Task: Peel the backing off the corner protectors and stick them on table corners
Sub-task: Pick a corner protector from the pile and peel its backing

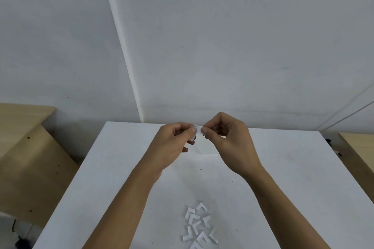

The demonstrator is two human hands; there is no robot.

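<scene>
Above the far half of the white table (283,168), both hands pinch one small white corner protector (198,130) between them. My left hand (174,143) grips its left end with thumb and fingers. My right hand (228,141) pinches its right end with thumb and forefinger. Most of the piece is hidden by the fingertips, so I cannot tell whether its backing is lifted. A pile of several white L-shaped corner protectors (199,226) lies on the table near the front edge, between my forearms.
The table's far edge meets a white wall (222,46). A wooden desk (30,147) stands to the left, lower than the table. Another wooden surface (360,147) shows at the right edge, with dark cables beside it.
</scene>
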